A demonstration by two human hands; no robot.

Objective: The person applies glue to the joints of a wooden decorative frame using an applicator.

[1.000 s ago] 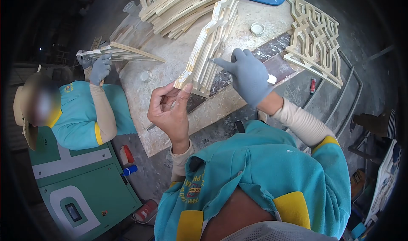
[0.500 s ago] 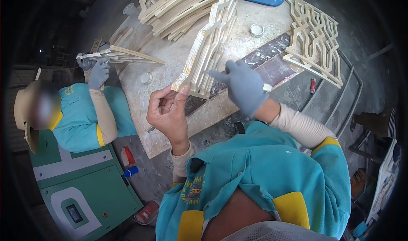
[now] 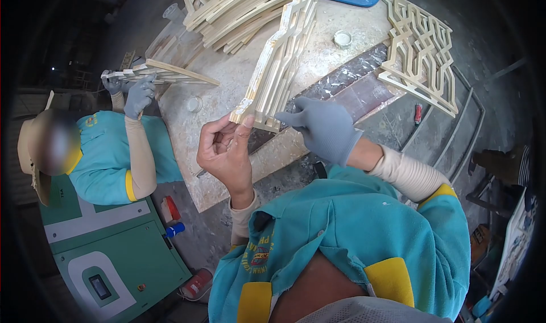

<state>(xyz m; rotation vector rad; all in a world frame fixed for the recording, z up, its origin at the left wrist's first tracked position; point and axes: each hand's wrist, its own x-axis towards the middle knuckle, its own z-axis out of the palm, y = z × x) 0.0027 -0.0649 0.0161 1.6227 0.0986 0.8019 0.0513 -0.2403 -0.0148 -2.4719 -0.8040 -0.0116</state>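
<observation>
Now my gray-gloved right hand (image 3: 324,126) is sitting lower than half a second ago: its outstretched forefinger is pointing at the near end of the pale wooden lattice panel with a white-smeared edge (image 3: 270,52), no longer farther up its side. As I judge it, the work is therefore centring on the stretch beside my other hand. The remaining gloved fingers are curling inward; whether they are hiding anything, or the fingertip is pressing wood, I cannot tell. My bare left hand (image 3: 227,152) is pinching the panel's near corner between thumb and fingers, holding that end over the speckled pale worktop (image 3: 224,95). The panel's long axis is running away from me, leaning slightly right, its far end passing out of view at the top. Its smeared edge is lying along the left side.
</observation>
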